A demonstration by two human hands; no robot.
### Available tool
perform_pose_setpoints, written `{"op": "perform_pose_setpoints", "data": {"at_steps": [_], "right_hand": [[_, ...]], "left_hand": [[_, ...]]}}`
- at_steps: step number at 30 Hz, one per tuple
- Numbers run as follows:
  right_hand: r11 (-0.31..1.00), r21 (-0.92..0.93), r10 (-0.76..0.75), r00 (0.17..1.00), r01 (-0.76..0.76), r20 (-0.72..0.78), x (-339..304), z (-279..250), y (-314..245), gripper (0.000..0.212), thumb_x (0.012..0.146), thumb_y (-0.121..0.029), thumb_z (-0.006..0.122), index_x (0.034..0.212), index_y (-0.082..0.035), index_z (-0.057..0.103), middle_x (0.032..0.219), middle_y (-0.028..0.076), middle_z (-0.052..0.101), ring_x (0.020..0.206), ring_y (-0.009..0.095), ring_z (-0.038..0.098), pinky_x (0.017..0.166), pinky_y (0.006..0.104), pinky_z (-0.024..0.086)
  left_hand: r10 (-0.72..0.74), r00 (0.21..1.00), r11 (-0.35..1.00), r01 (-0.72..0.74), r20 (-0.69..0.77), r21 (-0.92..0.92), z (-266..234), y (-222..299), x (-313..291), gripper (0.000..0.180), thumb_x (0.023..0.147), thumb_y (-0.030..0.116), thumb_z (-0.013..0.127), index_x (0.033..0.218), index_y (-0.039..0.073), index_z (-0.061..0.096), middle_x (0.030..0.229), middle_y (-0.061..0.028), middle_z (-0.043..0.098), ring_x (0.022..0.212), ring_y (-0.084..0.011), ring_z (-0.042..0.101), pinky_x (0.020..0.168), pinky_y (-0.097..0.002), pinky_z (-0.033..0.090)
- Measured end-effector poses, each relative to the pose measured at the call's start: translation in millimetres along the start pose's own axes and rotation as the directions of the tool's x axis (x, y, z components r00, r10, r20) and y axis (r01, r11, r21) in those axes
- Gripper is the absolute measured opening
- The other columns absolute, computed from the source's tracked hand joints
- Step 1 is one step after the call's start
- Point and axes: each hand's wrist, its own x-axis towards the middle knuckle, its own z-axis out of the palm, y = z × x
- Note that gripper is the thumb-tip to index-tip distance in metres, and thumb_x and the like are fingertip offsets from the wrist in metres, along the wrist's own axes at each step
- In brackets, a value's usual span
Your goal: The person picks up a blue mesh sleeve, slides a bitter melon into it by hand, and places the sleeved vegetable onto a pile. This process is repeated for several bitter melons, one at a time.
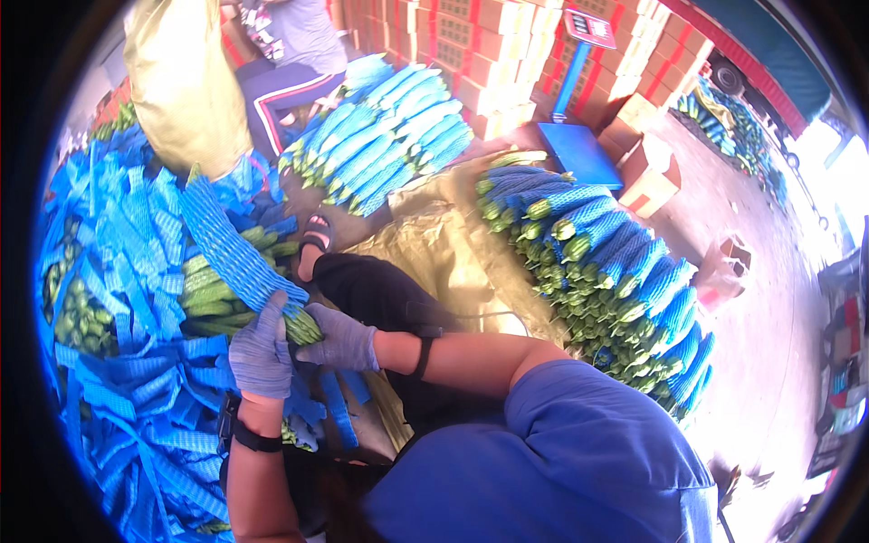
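Gloves (254,369), thin and greyish, on both hands at 8 o'clock from mid-view. Left hand (262,346) with fingers wrapped round the lower end of a blue net sleeve (231,244); right hand (340,338) curled about the bare green end of the gourd (302,328) inside, some fingertips hidden. Gourd slanting away toward 10 o'clock, far tip poking just past the mesh. For a good result, probably: steady the bare end, ease the net along evenly rather than tugging, and spare the ridges from scuffs. Just beneath, loose gourds (206,290), long, ridged, green. At 9 o'clock, a heap of flattened sleeves (113,385), crinkled, foam-like. At 3 o'clock, sleeved gourds (634,276) in layers, beside a creased yellow sheet (434,249). Farther, toward 11, more sleeved rows (385,136), near a co-worker (299,45); at 10, a bulging yellow sack (176,86). Between 1 and 2, a flat blue scale (579,154); beyond, stacked cardboard cartons (502,100).
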Motion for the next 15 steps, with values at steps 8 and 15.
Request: {"op": "perform_pose_setpoints", "data": {"at_steps": [8, 15], "right_hand": [[0.832, 0.485, 0.053, 0.834, 0.267, -0.55, -52.0, -105.6, 4.0, 0.041, 0.089, -0.019, 0.07, 0.123, -0.011, 0.048, 0.096, 0.0, 0.057, 0.08, 0.008, 0.052, 0.067, 0.0222, 0.045], [0.818, 0.412, 0.272, 0.36, 0.403, -0.892, -111.5, -330.0, 90.0, 0.023, 0.091, -0.037, 0.065, 0.092, -0.016, 0.054, 0.073, -0.001, 0.054, 0.049, 0.008, 0.04, 0.041, 0.023, 0.03]], "left_hand": [[0.09, 0.974, 0.898, 0.011, 0.21, -0.44, 11.4, 55.2, 27.7, 0.058, 0.096, 0.036, 0.055, 0.145, 0.007, 0.041, 0.087, -0.0116, 0.066, 0.068, -0.0269, 0.062, 0.067, -0.0359, 0.05], [0.053, 0.987, 0.907, 0.016, 0.153, -0.422, -1.6, 22.8, 36.3, 0.049, 0.091, 0.017, 0.058, 0.138, 0.006, 0.05, 0.084, -0.0106, 0.066, 0.068, -0.0211, 0.061, 0.069, -0.0323, 0.051]]}}
